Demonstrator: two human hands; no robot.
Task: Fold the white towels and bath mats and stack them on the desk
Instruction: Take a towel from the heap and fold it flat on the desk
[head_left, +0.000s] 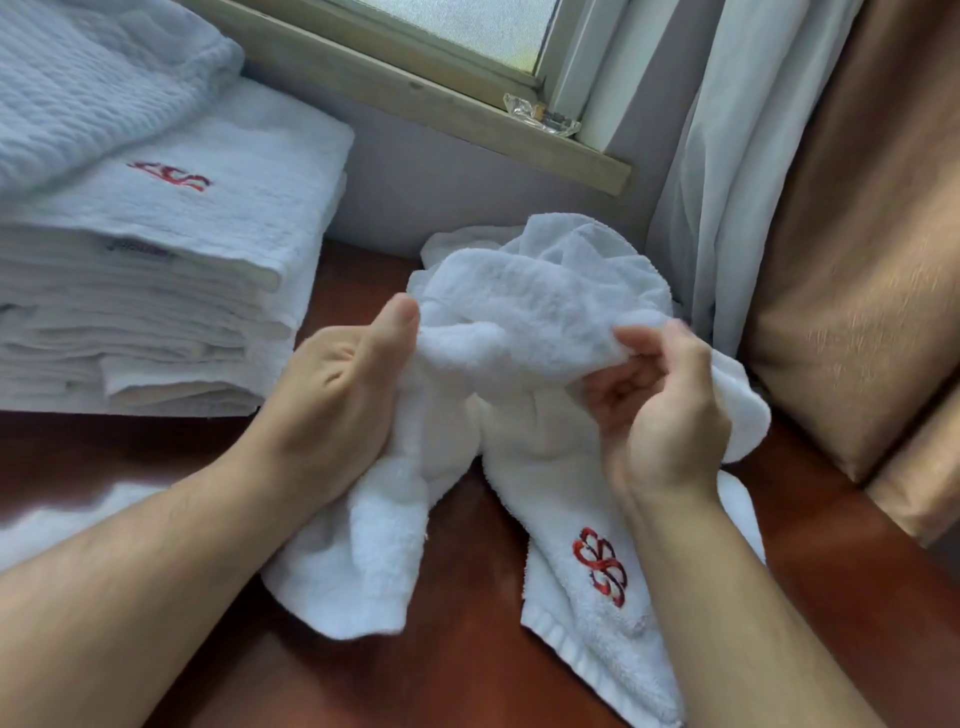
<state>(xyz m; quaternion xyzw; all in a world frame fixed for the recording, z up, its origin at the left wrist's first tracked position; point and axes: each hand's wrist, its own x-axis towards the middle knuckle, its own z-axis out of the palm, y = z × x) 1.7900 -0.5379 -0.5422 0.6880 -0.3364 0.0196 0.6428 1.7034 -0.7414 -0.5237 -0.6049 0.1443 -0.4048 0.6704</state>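
Note:
A crumpled white towel (524, 312) with a red embroidered emblem lies bunched in the middle of the dark red wooden desk (467, 670). My left hand (332, 395) grips its left side, thumb on top of the cloth. My right hand (660, 410) pinches a fold of the same towel on its right side, fingers curled round the fabric. The towel's lower ends hang down over the desk between my forearms. A stack of folded white towels (156, 291) stands at the left of the desk, its top one showing the same red emblem.
A waffle-textured white bath mat (88, 88) lies on top of the stack at the far left. A window sill (467, 104) with a clear glass ashtray (540, 114) runs behind the desk. White and brown curtains (779, 208) hang at the right.

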